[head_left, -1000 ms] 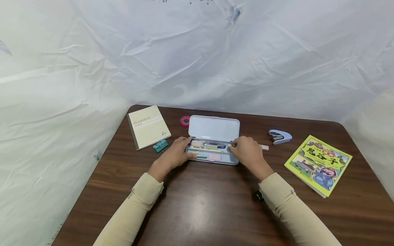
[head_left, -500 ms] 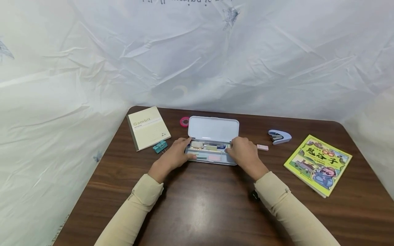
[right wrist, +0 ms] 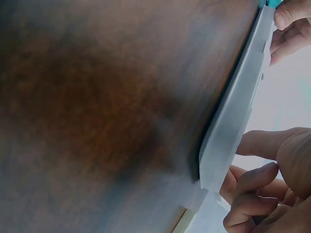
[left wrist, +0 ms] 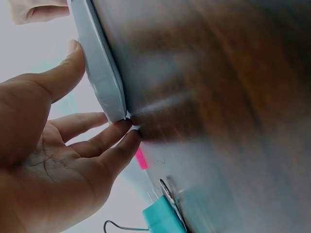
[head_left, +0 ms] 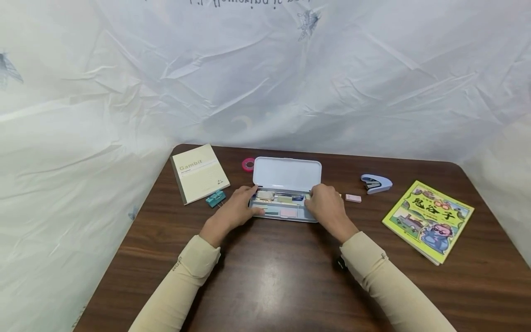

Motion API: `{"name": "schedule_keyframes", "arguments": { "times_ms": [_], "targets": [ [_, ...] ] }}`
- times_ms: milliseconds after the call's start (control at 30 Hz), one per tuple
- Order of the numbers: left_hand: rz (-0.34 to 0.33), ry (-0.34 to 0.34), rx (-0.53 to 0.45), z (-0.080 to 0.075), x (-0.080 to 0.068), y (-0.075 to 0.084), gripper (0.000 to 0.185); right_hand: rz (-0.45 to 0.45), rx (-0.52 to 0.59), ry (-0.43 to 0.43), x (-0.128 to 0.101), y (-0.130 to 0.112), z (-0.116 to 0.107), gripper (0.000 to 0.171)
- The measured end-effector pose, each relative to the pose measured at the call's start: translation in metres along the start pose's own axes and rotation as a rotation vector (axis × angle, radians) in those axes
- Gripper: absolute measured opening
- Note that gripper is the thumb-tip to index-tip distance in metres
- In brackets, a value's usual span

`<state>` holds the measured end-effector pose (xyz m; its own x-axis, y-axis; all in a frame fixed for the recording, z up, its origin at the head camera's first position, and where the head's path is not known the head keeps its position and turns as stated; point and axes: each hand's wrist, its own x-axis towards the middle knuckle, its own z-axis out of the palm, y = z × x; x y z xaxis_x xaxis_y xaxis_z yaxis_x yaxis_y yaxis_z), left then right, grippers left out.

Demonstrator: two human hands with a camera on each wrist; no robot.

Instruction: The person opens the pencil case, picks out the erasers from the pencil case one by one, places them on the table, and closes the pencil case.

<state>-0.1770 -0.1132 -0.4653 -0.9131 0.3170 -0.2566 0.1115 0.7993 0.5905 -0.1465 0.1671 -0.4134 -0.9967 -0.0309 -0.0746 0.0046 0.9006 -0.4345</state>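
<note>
An open pale-blue pencil case (head_left: 286, 213) lies mid-table, its lid (head_left: 287, 174) tipped back. Pens, a pink pad and small items fill the tray. My left hand (head_left: 248, 199) holds the case's left end, thumb on the front rim and fingers at the back corner. The left wrist view shows that hand (left wrist: 99, 90) bracketing the case (left wrist: 99, 73). My right hand (head_left: 313, 198) grips the right end, fingers curled at the hinge side. In the right wrist view its fingers (right wrist: 248, 182) curl around the end of the case (right wrist: 233, 121).
A cream notebook (head_left: 199, 172) and a teal binder clip (head_left: 215, 198) lie to the left, with a pink tape roll (head_left: 248, 164) behind the lid. On the right are a pink eraser (head_left: 353, 198), a stapler (head_left: 375, 183) and a yellow picture book (head_left: 428, 221). Brown table (head_left: 269, 276); white sheeting surrounds it.
My right hand has slid a little to the left along the case, uncovering the pink eraser. The left hand and the case stay put.
</note>
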Motion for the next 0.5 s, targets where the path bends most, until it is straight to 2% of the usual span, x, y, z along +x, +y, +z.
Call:
{"name": "schedule_keyframes", "arguments": {
  "times_ms": [500],
  "targets": [
    [0.027, -0.004, 0.028, 0.0008, 0.0016, -0.0033, 0.097, -0.062, 0.055, 0.097, -0.0012, 0.001, 0.0045, 0.028]
  ]
}}
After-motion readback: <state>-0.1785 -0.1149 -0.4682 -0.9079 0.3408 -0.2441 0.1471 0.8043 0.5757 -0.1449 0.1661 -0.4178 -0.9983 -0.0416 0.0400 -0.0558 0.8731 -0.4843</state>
